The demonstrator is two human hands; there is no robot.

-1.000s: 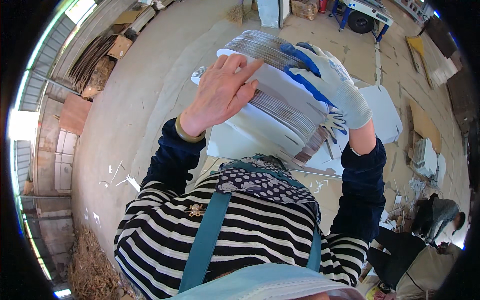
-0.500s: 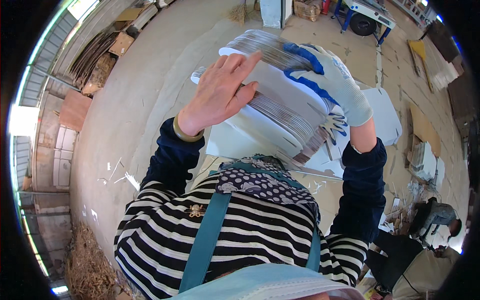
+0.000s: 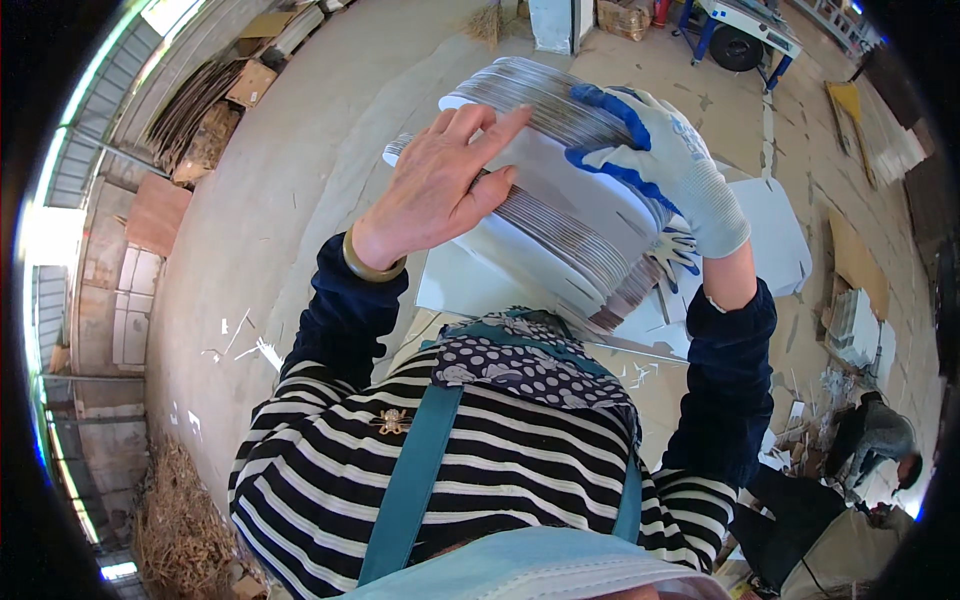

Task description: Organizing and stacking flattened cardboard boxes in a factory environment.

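Note:
Two fanned stacks of thin white cardboard pieces with rounded ends lie before me, a far stack (image 3: 535, 90) and a nearer stack (image 3: 570, 235). My bare left hand (image 3: 435, 185) rests on their left part, index finger and thumb stretched apart, the index tip at the far stack's edge; its other fingertips are partly hidden. My right hand (image 3: 665, 160), in a white and blue work glove, holds the right end of the far stack, fingers over it and thumb on the nearer side. Beside its wrist lies a loose work glove (image 3: 677, 252).
Large white sheets (image 3: 770, 235) lie beneath the stacks. White paper scraps (image 3: 265, 352) litter the floor at left. A blue-framed wheeled machine (image 3: 738, 45) stands far right. A stooping person (image 3: 880, 440) is at lower right, near stacked white sheets (image 3: 852, 325). Flattened cardboard (image 3: 195, 105) leans at far left.
The view has shifted slightly, so the surroundings sit a little further right. Both hands keep nearly the same places on the stacks; the left index fingertip has moved slightly right.

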